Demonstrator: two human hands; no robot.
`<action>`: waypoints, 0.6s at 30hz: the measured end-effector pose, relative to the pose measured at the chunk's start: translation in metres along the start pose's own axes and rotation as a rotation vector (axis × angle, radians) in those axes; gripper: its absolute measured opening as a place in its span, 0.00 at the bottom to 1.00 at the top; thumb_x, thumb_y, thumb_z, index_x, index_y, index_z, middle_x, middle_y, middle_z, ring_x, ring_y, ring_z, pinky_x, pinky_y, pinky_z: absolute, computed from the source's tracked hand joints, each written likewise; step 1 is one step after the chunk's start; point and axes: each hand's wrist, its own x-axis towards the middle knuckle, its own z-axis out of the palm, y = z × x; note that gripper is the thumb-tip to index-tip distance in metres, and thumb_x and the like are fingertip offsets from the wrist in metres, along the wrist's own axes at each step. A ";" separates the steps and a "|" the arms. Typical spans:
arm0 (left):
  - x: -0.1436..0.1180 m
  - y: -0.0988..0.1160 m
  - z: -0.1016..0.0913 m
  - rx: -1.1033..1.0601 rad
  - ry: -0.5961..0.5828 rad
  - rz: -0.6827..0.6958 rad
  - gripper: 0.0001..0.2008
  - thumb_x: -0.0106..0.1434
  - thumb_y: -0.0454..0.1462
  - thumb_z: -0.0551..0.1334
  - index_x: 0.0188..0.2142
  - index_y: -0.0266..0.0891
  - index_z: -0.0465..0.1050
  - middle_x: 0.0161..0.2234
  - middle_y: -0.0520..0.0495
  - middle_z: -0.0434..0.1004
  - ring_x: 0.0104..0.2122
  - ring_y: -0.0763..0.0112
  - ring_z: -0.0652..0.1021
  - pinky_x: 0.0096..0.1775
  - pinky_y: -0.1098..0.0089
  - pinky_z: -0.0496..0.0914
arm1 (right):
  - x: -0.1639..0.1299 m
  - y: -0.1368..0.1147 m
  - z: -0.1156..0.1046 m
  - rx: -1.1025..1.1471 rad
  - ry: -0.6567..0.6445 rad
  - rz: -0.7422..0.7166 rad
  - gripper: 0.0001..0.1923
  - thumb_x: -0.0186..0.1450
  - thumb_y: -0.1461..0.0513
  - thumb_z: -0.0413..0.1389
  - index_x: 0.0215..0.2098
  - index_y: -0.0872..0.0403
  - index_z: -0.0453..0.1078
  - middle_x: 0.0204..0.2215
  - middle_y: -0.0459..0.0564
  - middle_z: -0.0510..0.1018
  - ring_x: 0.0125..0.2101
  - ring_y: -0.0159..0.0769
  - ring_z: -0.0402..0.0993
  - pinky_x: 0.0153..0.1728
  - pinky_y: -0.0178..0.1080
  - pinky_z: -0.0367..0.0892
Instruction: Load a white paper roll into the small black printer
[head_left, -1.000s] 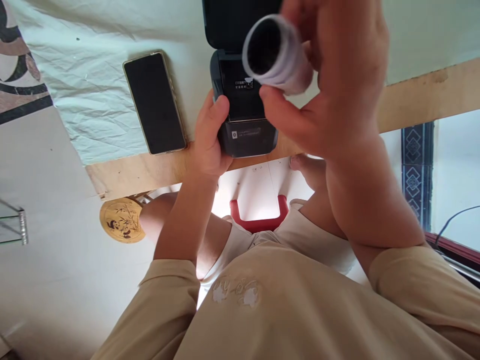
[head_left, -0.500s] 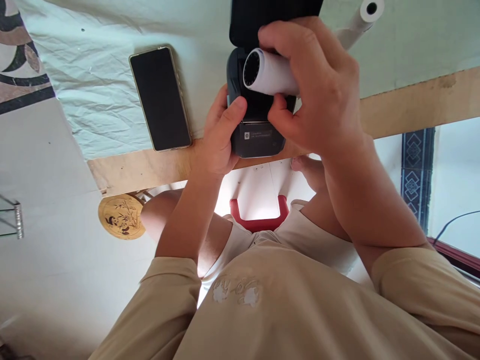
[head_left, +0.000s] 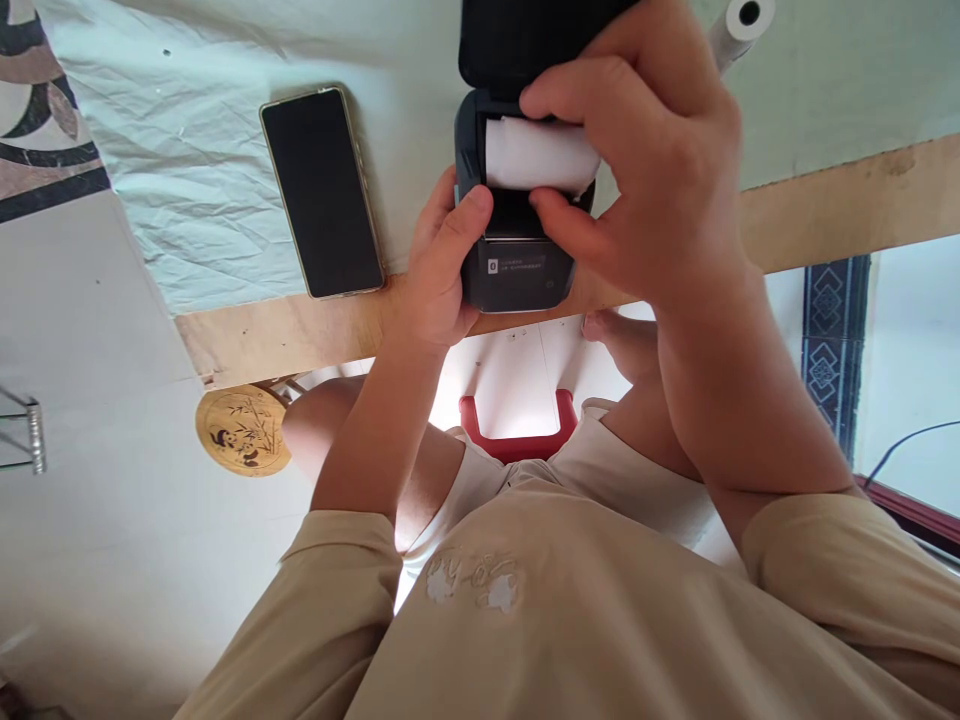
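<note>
A dark portable label printer is at the table's edge, its black lid swung up away from me. My left hand grips the printer's left side, thumb on the rim. Inside the printer's compartment lies a white paper roll, sideways, its left end against the left wall. My right hand is closed around the roll's right end, index finger above it and thumb below. That hand hides the right end of the roll and part of the lid.
A phone with a dark screen lies left of the printer on the pale green cloth. Another white roll is at the upper right, partly behind my right hand. Below the table are a round wooden stool and a red frame.
The paper roll has gone from tilted, with its hollow left end showing, to lying down in the printer's compartment. My right hand has shifted slightly right and up; my left hand stays put.
</note>
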 end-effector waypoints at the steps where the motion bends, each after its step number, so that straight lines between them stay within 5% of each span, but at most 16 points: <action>1: 0.000 0.000 0.000 -0.001 -0.007 -0.001 0.07 0.63 0.42 0.58 0.36 0.44 0.71 0.34 0.50 0.76 0.45 0.65 0.77 0.44 0.68 0.73 | 0.000 0.001 0.001 -0.002 -0.001 0.005 0.20 0.60 0.62 0.51 0.51 0.48 0.66 0.46 0.46 0.71 0.44 0.32 0.69 0.44 0.36 0.66; 6: -0.001 0.003 0.001 0.008 -0.034 -0.017 0.07 0.63 0.43 0.58 0.37 0.45 0.69 0.38 0.51 0.76 0.45 0.65 0.77 0.42 0.68 0.72 | -0.001 0.001 0.001 -0.061 -0.056 0.062 0.16 0.62 0.61 0.50 0.48 0.48 0.66 0.40 0.43 0.76 0.38 0.33 0.72 0.41 0.38 0.65; 11: -0.001 0.000 0.000 0.017 -0.002 -0.049 0.10 0.63 0.45 0.58 0.38 0.43 0.71 0.35 0.50 0.76 0.44 0.66 0.77 0.44 0.68 0.71 | -0.005 -0.003 0.002 0.035 0.071 0.016 0.22 0.55 0.69 0.50 0.47 0.47 0.65 0.37 0.39 0.77 0.39 0.33 0.74 0.42 0.38 0.66; 18: 0.001 0.003 -0.002 -0.009 0.112 -0.066 0.13 0.65 0.46 0.53 0.34 0.43 0.73 0.38 0.50 0.77 0.47 0.63 0.75 0.45 0.65 0.71 | -0.011 -0.007 0.007 0.173 0.090 0.053 0.13 0.63 0.51 0.53 0.45 0.42 0.68 0.32 0.42 0.76 0.36 0.34 0.73 0.45 0.44 0.64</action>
